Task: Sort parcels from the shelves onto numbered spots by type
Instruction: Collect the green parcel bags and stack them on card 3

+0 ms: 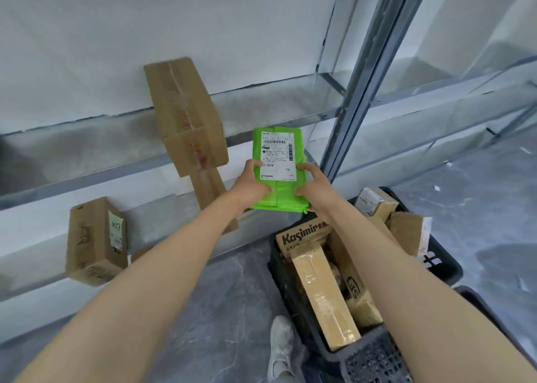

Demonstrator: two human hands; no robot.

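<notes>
A bright green plastic mailer bag (277, 198) with a white shipping label is held up in front of the metal shelves. My left hand (252, 182) grips its left edge and my right hand (310, 182) grips its right edge, thumbs on the labelled face. A tall brown cardboard box (186, 112) stands on the upper shelf just left of the bag. A smaller taped box (94, 241) with a handwritten label stands on the lower shelf at the left.
A black plastic crate (441, 262) on the floor at the right holds several cardboard parcels, one marked Kasimir (302, 234). A grey shelf upright (363, 74) rises right of the bag. My white shoe (280, 343) stands on the grey floor beside the crate.
</notes>
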